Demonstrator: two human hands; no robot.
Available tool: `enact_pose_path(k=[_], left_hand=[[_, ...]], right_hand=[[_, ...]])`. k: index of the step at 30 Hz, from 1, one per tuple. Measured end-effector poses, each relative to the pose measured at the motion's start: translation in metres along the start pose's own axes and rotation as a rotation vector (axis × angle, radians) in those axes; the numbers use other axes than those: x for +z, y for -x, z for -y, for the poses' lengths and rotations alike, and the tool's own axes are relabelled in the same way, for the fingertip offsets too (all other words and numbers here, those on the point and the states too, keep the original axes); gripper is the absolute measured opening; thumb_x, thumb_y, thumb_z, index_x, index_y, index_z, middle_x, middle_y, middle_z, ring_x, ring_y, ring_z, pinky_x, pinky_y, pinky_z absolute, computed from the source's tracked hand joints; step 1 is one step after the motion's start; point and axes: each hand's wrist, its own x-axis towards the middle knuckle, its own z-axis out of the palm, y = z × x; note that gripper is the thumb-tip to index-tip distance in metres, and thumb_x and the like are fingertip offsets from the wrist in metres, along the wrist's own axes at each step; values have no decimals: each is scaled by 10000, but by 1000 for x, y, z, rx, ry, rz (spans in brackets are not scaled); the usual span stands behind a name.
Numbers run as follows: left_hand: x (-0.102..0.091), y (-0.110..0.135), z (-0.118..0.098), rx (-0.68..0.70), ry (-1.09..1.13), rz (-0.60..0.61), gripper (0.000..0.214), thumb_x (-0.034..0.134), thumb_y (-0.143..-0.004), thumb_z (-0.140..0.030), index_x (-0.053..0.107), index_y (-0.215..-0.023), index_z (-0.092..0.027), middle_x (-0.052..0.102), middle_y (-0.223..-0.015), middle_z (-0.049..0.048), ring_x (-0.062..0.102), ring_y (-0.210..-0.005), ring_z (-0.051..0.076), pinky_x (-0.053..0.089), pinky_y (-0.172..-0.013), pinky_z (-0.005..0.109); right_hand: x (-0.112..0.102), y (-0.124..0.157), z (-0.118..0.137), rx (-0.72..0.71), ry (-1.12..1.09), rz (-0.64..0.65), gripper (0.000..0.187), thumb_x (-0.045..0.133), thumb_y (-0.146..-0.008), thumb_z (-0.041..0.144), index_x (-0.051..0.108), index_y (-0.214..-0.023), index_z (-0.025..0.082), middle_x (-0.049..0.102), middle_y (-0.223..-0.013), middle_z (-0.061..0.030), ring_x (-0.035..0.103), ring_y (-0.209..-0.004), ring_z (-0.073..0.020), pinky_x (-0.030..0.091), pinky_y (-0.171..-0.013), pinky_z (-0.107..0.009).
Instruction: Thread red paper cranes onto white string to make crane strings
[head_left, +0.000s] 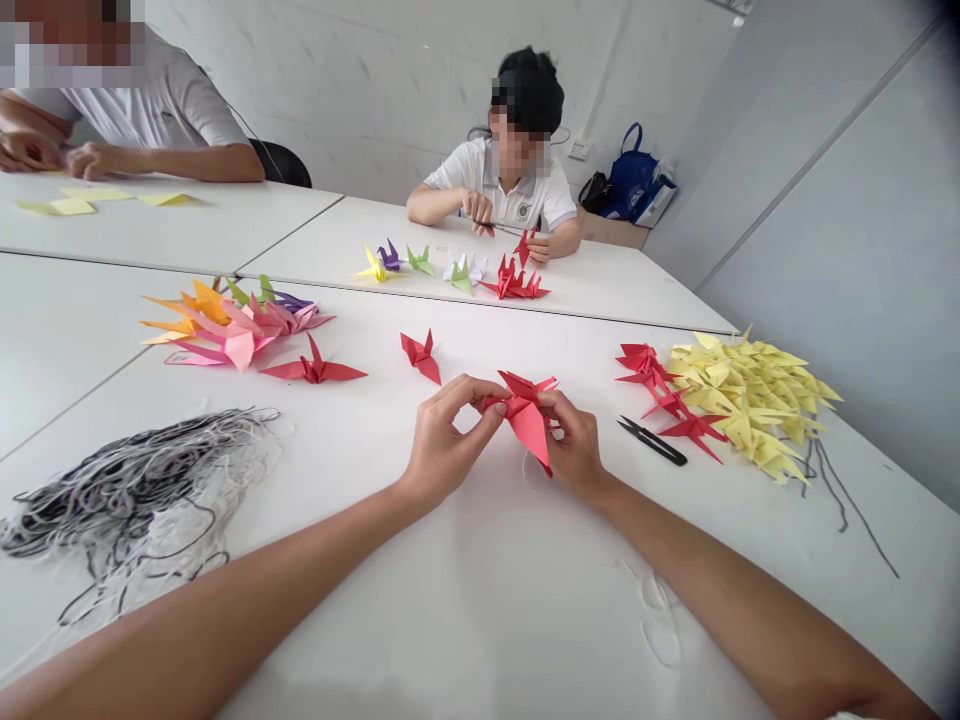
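Both my hands pinch a red origami crane (527, 415) above the white table (465, 610). My left hand (450, 435) grips its left side, and my right hand (574, 445) holds its right side. A thin pale thread seems to hang below the crane. Nearest my left hand, a second red paper crane (421, 355) rests on the table. To the right of my right hand lie black-handled thread snips (652, 440), then several red cranes (651, 370) beside a heap of yellow paper cranes (750, 405).
A multicoloured pile of paper cranes (240, 330) and a red crane (313, 368) lie to the left, near a tangle of black and white threads (127, 490). Across the tables, a seated person (510, 180) handles a red crane. Another person's hands (67, 155) rest at far left.
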Motion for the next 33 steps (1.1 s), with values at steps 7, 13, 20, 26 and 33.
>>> enact_pose_path(k=[7,13,20,26,33], left_hand=[[-1,1,-1,-12,4,31,72,601,-901,-165,661,-920,-200,677,-868,9,594,-790,133,474,-751,285],[-2,0,0,-36,-3,63,97,573,-909,-157,655,-871,-191,657,-838,3,577,-769,125,458,-735,272],[-2,-2,2,-46,-7,40,116,574,-895,-150,623,-798,-189,621,-798,2,554,-748,133,453,-719,277],[0,-2,3,-25,-3,36,138,555,-897,-130,582,-775,-188,591,-797,3,533,-748,133,446,-720,278],[-1,-3,1,-63,85,-22,126,484,-962,-205,523,-842,-199,604,-890,24,561,-831,146,463,-770,294]], right_hand=[[1,3,2,160,-170,13,175,588,-920,249,492,-1067,252,660,-722,20,530,-573,-133,391,-493,-239],[0,4,3,-18,-88,110,359,486,-977,220,421,-1327,268,720,-900,-35,606,-631,-152,491,-586,-291],[1,2,1,-150,4,122,270,461,-954,149,520,-1204,233,668,-831,-10,565,-598,-121,482,-568,-256],[0,2,2,-195,56,115,258,527,-911,202,537,-1168,204,673,-905,-46,609,-720,-162,511,-641,-290],[2,1,-1,-283,209,21,123,550,-900,183,575,-1016,218,652,-789,-28,560,-645,-167,474,-614,-311]])
